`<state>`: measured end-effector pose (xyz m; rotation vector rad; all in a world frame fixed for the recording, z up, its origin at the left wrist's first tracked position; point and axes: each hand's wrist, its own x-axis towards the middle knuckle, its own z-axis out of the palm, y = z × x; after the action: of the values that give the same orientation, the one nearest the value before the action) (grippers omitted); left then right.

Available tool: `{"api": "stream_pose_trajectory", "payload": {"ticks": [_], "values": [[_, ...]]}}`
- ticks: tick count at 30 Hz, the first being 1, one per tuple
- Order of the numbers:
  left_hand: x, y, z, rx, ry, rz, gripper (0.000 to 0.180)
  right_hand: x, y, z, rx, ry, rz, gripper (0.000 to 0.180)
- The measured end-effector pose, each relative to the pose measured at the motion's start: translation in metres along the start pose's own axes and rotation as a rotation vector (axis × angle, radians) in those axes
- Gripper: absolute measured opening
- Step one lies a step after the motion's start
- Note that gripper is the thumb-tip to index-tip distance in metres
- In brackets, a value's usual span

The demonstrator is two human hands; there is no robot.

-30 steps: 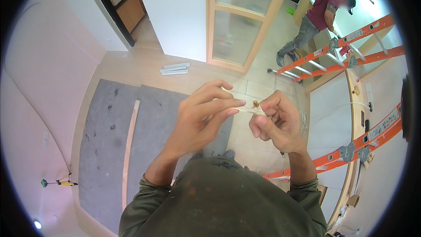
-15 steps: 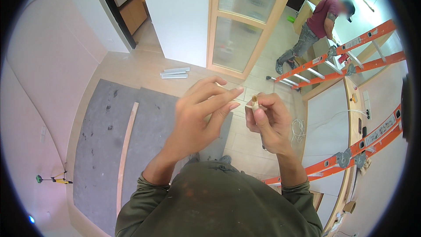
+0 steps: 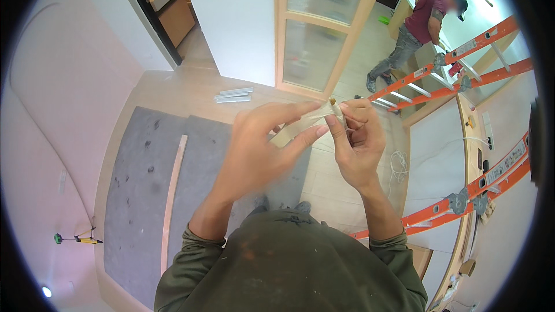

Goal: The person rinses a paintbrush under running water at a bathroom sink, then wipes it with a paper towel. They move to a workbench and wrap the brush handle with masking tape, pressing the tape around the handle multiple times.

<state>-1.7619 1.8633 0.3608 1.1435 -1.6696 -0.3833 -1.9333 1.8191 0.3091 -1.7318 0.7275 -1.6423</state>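
Note:
In front of my chest, my right hand [image 3: 359,141] pinches a slim, stick-like thing with a golden-brown tip [image 3: 332,100]. A thin, pale beige strip [image 3: 312,120], like tape or cloth, is wrapped around it just under the tip. The strip runs leftward between the thumb and fingers of my left hand [image 3: 263,144], which is closed on it and slightly smeared. Most of the slim thing lies hidden in my right hand, so its kind does not show.
Orange ladders [image 3: 430,219] stand to the right. Dark grey sheets [image 3: 139,185] with a long wooden strip [image 3: 172,202] cover the floor at left. Metal channels [image 3: 234,95] lie beyond, near a glazed wooden door [image 3: 309,52]. A person [image 3: 425,20] bends over a counter at far right.
Both hands have come closer together and the slim thing has risen slightly. More of the pale strip now shows, stretched between my hands.

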Motion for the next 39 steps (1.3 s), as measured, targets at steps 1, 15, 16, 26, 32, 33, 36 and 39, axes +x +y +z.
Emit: {"api": "stream_pose_trajectory", "payload": {"ticks": [1, 15, 16, 26, 32, 33, 36, 39], "values": [[0.001, -0.004, 0.001, -0.06, -0.008, -0.01, 0.014, 0.001, 0.001, -0.002, -0.016, -0.001, -0.02, 0.014], [-0.003, 0.004, -0.009, -0.316, -0.076, 0.043, 0.009, -0.016, -0.027, -0.015, 0.464, -0.237, 0.192, 0.012], [-0.003, 0.006, -0.01, -0.3, -0.083, 0.048, 0.009, -0.017, -0.03, -0.017, 0.467, -0.256, 0.222, 0.011], [-0.003, 0.016, -0.019, -0.019, -0.129, 0.165, 0.001, -0.018, -0.034, -0.02, 0.523, -0.376, 0.335, 0.016], [-0.002, 0.017, -0.019, 0.074, -0.096, 0.196, 0.006, -0.018, -0.036, -0.017, 0.439, -0.334, 0.357, 0.016], [-0.002, 0.018, -0.02, 0.074, -0.105, 0.209, 0.007, -0.018, -0.035, -0.017, 0.441, -0.333, 0.358, 0.016], [-0.006, 0.021, -0.022, 0.056, -0.155, 0.149, 0.008, -0.02, -0.033, -0.017, 0.403, -0.31, 0.336, 0.015], [-0.006, 0.026, -0.025, 0.101, -0.212, 0.057, 0.009, -0.02, -0.031, -0.014, 0.221, -0.244, 0.27, 0.013]]}}
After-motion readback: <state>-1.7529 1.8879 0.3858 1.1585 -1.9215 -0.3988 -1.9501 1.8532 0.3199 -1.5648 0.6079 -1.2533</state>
